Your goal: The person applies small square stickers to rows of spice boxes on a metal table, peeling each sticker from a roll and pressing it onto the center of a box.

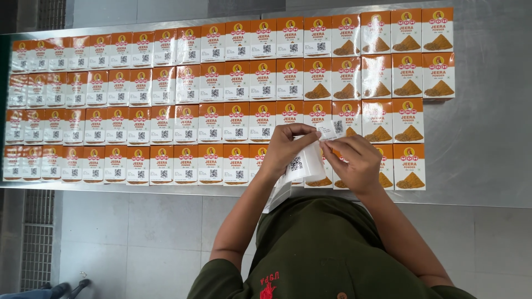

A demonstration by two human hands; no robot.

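Most orange-and-white boxes (210, 105) on the steel table (487, 144) already carry white stickers; right columns remain bare. Left hand (285, 147) grips sticker sheet (305, 163), right hand (354, 160) pinches a peeled sticker (327, 130) above the front rows

Four close rows of orange-and-white boxes (221, 105) cover the steel worktop (487, 138) from the left edge of the frame to right of centre, touching side to side, leaving no lane between them. Bare metal lies open at the right of the frame and in a thin strip along the near edge. The upper left looks crowded too, though glare blurs it.
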